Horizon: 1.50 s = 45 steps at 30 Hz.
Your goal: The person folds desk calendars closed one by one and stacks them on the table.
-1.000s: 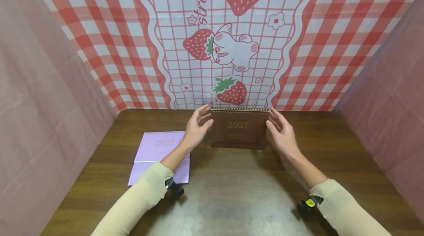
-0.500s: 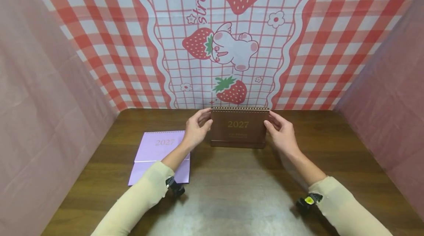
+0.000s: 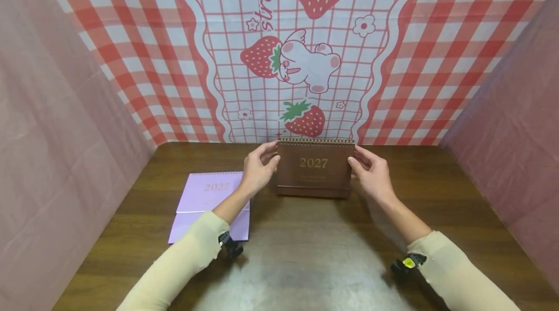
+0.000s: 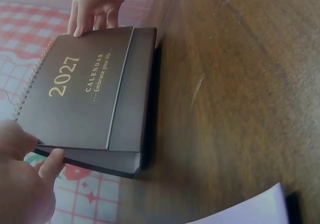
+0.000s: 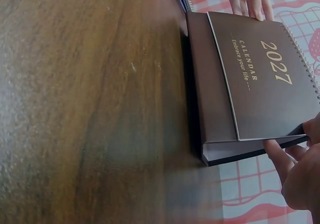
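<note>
A brown desk calendar [image 3: 313, 175] with a gold "2027" and a spiral binding along its top stands at the back of the table. My left hand [image 3: 257, 168] grips its left side edge, with thumb in front and fingers toward the back. On the opposite edge, my right hand [image 3: 374, 175] holds it the same way. Both wrist views show the calendar's cover [image 4: 82, 103] and its open triangular side, where fingertips reach in at the edge [image 5: 250, 146]. A dark shadow runs along its base.
A purple 2027 desk calendar [image 3: 196, 199] lies on the wooden table [image 3: 288, 253] at the left, partly covered by my left forearm. Behind the table hangs a red-and-white strawberry cloth [image 3: 305, 58]. Pink curtains [image 3: 511, 155] close off both sides.
Both hands have moved in from beside the brown calendar and taken hold of its side edges. The calendar has since risen slightly and come a little toward me. The purple calendar stays put.
</note>
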Available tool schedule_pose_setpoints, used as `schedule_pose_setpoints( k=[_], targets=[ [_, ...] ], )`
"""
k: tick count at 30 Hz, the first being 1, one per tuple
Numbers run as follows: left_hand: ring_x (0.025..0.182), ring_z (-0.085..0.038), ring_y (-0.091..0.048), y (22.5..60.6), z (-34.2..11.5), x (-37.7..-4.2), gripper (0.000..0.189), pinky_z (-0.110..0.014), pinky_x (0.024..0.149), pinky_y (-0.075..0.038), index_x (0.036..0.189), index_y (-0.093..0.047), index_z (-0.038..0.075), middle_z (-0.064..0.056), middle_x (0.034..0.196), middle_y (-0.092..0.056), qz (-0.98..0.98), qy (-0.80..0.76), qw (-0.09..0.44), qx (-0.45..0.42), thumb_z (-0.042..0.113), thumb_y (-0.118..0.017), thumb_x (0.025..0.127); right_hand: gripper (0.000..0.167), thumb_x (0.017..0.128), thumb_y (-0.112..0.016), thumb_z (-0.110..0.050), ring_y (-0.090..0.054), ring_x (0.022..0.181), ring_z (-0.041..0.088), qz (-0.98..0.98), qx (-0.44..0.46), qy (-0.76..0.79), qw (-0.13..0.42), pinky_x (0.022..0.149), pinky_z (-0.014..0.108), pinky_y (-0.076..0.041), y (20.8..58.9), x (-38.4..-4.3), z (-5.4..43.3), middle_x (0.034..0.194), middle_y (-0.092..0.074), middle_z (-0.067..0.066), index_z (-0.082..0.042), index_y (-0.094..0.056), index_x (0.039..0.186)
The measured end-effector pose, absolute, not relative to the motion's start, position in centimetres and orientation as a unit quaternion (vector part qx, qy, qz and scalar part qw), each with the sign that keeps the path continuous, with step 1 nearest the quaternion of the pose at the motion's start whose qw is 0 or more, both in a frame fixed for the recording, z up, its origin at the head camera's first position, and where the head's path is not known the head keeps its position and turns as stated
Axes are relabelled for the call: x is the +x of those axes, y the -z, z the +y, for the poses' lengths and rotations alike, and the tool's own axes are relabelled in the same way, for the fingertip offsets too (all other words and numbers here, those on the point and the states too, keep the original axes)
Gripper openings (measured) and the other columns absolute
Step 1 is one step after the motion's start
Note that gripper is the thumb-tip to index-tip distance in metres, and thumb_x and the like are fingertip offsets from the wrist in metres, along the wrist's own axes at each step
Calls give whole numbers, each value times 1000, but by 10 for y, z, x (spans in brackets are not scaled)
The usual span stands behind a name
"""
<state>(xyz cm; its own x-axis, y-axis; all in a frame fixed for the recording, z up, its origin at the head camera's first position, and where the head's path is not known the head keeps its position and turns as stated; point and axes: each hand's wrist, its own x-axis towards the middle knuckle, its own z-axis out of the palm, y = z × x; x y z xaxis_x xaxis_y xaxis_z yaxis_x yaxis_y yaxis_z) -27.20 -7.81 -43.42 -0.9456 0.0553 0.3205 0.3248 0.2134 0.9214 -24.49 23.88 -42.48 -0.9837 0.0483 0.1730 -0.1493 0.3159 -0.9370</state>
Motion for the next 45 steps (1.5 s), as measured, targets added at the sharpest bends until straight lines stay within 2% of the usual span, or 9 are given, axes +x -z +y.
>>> schedule_pose_setpoints(
  k=[5, 10, 14, 21, 24, 32, 38, 42, 45],
  targets=[
    [107, -43, -84, 428, -77, -271, 45, -29, 79, -72, 149, -71, 3, -26, 141, -78, -788, 596, 116, -103, 0, -73, 104, 53, 113, -66, -8, -65, 97, -24, -796, 27, -597, 95, 76, 19, -69, 422, -245, 237, 157, -59, 42, 9, -53, 162],
    [113, -42, -84, 422, -73, -270, 43, -30, 78, -72, 147, -73, 5, -25, 134, -81, -800, 584, 116, -73, 3, -75, 104, 47, 111, -72, -10, -69, 87, -22, -799, 25, -587, 124, 71, 24, -70, 421, -246, 237, 147, -66, 42, 10, -63, 152],
    [108, -39, -86, 419, -72, -269, 34, -28, 76, -71, 138, -78, 3, -23, 126, -84, -806, 579, 114, -47, 5, -77, 104, 42, 110, -75, -17, -70, 85, -16, -814, 17, -566, 127, 71, 26, -70, 421, -247, 237, 140, -72, 36, 9, -70, 143],
    [85, -22, -84, 419, -73, -268, 26, -23, 71, -69, 128, -81, 0, -21, 116, -86, -824, 558, 94, -23, 7, -79, 103, 40, 111, -73, -20, -72, 83, -12, -834, 7, -544, 88, 80, 37, -73, 422, -247, 239, 138, -76, 33, 7, -72, 142],
    [84, -20, -83, 421, -73, -268, 26, -24, 72, -70, 128, -81, -1, -21, 116, -85, -825, 559, 84, -20, 6, -79, 103, 42, 112, -72, -22, -73, 82, -11, -838, 1, -541, 72, 82, 37, -73, 422, -247, 240, 138, -75, 33, 6, -72, 144],
    [95, -32, -86, 427, -74, -264, 26, -26, 75, -71, 129, -79, -3, -24, 121, -84, -829, 557, 49, -8, 3, -77, 103, 46, 113, -71, -28, -77, 79, -2, -860, -2, -508, 46, 77, 32, -72, 425, -243, 236, 136, -77, 33, 7, -73, 143],
    [91, -34, -87, 434, -74, -262, 27, -27, 73, -71, 129, -77, -7, -27, 120, -83, -844, 536, 19, -12, 3, -76, 104, 49, 113, -70, -29, -75, 79, 3, -859, -18, -511, 20, 74, 23, -68, 434, -243, 232, 132, -78, 32, 9, -71, 143],
    [91, -34, -87, 439, -74, -261, 27, -26, 73, -71, 128, -76, -9, -28, 120, -83, -850, 527, 3, -13, 4, -76, 105, 49, 114, -68, -28, -67, 76, 1, -869, -13, -494, 13, 69, 20, -59, 439, -241, 231, 105, -81, 18, 11, -69, 144],
    [87, -30, -86, 442, -75, -260, 26, -25, 72, -70, 127, -76, -10, -28, 119, -82, -856, 517, -7, -12, 3, -76, 105, 49, 114, -67, -29, -62, 75, 6, -875, -7, -484, 6, 67, 22, -52, 443, -241, 231, 89, -75, 7, 10, -70, 143]
  ],
)
